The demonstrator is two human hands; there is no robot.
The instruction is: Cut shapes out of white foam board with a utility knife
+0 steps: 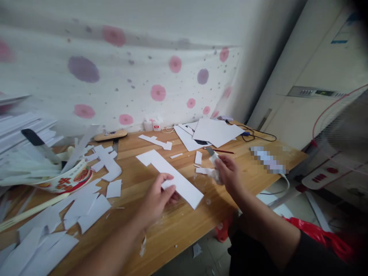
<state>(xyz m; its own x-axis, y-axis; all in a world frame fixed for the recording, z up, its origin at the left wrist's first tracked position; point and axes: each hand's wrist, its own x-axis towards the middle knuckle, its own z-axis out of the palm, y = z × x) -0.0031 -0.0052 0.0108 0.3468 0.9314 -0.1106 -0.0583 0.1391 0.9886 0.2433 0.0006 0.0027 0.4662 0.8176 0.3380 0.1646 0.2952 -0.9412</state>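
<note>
My left hand (156, 197) pinches the near end of a long white cut-out strip (161, 165) that lies flat on the wooden table (178, 226).
My right hand (230, 172) is closed around a white-wrapped cutter (213, 161), just beside the strip. Held at one end only, the strip could pivot or crease, and the blade is near my left fingers. The red characters on the bowl (69, 180) and the small bottle's (156, 125) label are too blurred to read.
</note>
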